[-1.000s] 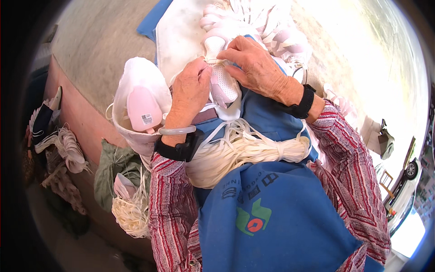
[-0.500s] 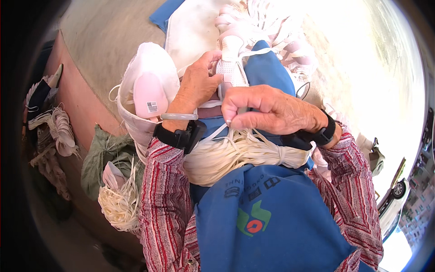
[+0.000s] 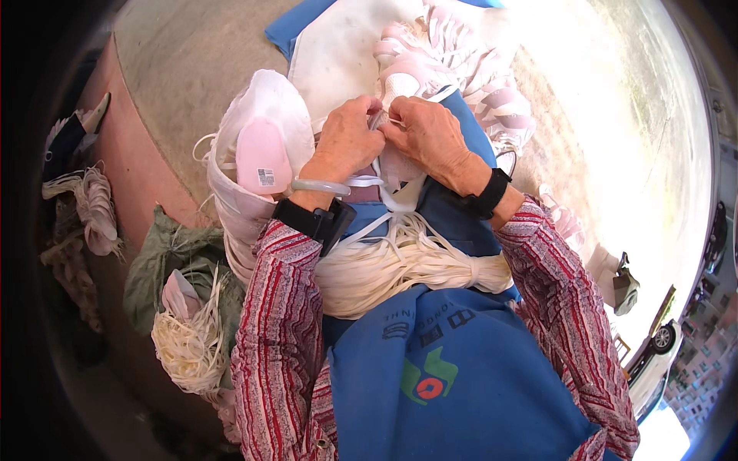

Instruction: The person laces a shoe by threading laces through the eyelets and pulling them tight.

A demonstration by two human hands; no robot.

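Note:
A pale pink shoe upper [image 3: 399, 165] lies over my lap, its mesh front pointing away from me. My left hand [image 3: 346, 140] grips its left edge, thumb and fingers closed at the eyelets. Against the opposite edge, my right hand [image 3: 432, 142] is pinched close to the left fingertips, on a thin white shoelace that is mostly hidden by the fingers. A white lace end [image 3: 364, 181] shows beside the upper. Nearer me, a thick bundle of cream laces [image 3: 407, 265] rests across my blue apron [image 3: 461, 369].
Left of my hands stands a white bag [image 3: 234, 219] with a pink insole [image 3: 263, 157] in it. Several pink shoe uppers [image 3: 503, 115] are heaped beyond my hands. A green sack [image 3: 165, 253] and a tangle of cream laces [image 3: 188, 349] lie at lower left, by a pink ledge [image 3: 142, 131].
My right hand has moved away from me and left, from above the lace bundle to the upper, meeting my left hand. The left hand stays on the upper.

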